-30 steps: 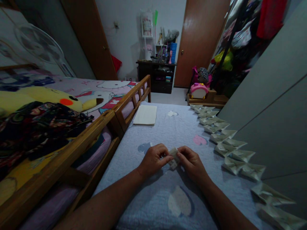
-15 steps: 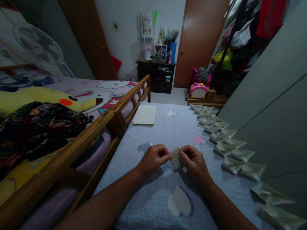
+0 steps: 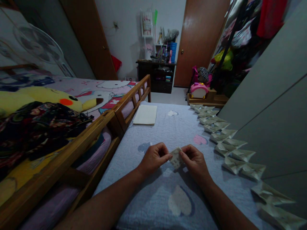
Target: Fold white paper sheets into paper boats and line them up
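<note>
A small folded paper piece [image 3: 176,158] is pinched by its edges between the left hand [image 3: 154,157] and right hand [image 3: 194,160] over the quilt [image 3: 120,188], a row of paper folds [image 3: 230,150] lying rightward; it is judged light, thin and easily creased, so best taken lightly at the folded edges.
</note>
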`<state>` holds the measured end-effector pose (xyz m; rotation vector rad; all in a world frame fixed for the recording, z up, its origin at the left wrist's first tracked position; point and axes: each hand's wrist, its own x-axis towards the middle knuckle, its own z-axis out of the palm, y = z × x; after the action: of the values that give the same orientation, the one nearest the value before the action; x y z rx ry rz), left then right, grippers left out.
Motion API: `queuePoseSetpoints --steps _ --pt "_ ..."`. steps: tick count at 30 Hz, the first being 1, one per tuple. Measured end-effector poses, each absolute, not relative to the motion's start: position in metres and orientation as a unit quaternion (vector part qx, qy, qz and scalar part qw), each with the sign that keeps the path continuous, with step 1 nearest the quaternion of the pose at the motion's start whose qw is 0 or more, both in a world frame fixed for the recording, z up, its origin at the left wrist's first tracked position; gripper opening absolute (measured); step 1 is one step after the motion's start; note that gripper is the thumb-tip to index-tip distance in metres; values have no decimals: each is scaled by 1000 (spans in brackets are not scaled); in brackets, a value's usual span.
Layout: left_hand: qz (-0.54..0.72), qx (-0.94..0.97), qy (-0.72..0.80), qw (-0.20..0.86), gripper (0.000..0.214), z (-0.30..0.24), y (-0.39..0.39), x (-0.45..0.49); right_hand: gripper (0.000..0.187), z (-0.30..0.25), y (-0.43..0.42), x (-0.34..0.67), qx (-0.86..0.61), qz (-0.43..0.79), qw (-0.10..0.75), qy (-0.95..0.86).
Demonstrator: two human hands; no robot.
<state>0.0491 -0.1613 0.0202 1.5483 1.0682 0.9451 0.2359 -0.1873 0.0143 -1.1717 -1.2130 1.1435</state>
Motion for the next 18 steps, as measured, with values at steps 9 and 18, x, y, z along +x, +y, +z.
queuePoseSetpoints --steps 9,18 --pt "409 608 415 540 20 18 -159 51 35 14 -187 235 -486 483 532 -498" --pt "386 643 376 544 25 16 -159 46 33 13 -187 237 -477 494 533 -494"
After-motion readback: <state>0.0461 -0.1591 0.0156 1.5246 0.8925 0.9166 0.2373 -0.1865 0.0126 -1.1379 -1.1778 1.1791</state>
